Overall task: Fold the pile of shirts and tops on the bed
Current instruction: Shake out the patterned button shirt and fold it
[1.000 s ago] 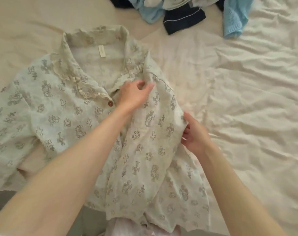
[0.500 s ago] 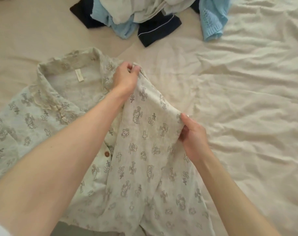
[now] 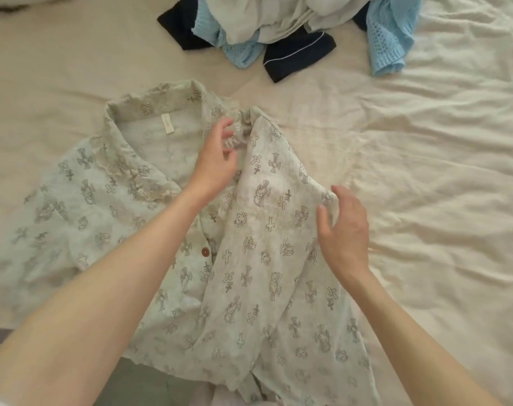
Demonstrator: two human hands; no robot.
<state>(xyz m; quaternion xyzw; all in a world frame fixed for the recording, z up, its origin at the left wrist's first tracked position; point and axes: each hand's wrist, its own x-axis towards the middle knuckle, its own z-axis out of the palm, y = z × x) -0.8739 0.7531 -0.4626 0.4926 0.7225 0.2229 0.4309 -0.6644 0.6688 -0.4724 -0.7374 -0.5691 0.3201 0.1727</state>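
A pale printed shirt [image 3: 267,259] with a lace collar, a neck label and a brown button lies face up on the bed, its right front panel folded over toward the middle. My left hand [image 3: 217,162] hovers at the right side of the collar, fingers loosely spread and blurred, touching the lace at most. Over the shirt's right edge my right hand [image 3: 344,230] is spread with straight fingers and grips nothing. The pile of tops [image 3: 281,27] lies at the far edge of the view.
The pile holds a light blue knit [image 3: 390,42], a navy piece with white piping [image 3: 299,52] and a pale top. A wrinkled cream sheet [image 3: 431,177] covers the bed on the right. The bed's near edge and grey floor [image 3: 144,388] show at bottom left.
Both hands have let go of the shirt's right front panel, which now lies folded inward on the shirt. My left hand moved up to the collar; my right hand opened.
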